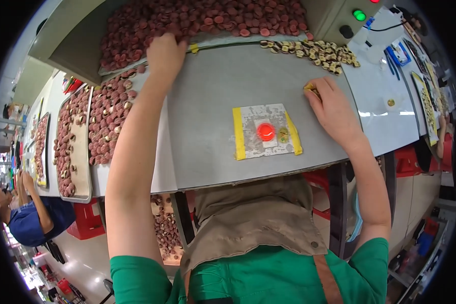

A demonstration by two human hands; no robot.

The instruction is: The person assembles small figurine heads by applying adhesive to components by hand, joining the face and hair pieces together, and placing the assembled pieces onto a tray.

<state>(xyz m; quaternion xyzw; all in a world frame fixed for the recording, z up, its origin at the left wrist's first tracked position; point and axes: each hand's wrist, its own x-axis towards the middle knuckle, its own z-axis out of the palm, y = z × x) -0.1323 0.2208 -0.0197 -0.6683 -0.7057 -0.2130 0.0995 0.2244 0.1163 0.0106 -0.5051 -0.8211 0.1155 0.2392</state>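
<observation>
My left hand (166, 54) reaches to the far side of the table, at the near edge of a large heap of dark red round pieces (213, 20). Its fingertips are hidden, so I cannot tell if they hold a piece. On the right, my right hand (333, 106) is closed, with a small yellowish piece (311, 89) between thumb and fingers. In front of me lies a grey-white board (251, 117) with yellow tape down two sides. A glowing red disc (265, 132) sits on it, beside a small round yellow-green piece (283, 135).
Small cream-and-dark pieces (316, 52) are spread at the far right. Trays of reddish pieces (109, 124) stand at left. A panel with a lit green button (359, 15) rises at the back right. A person in blue (39, 220) works at far left.
</observation>
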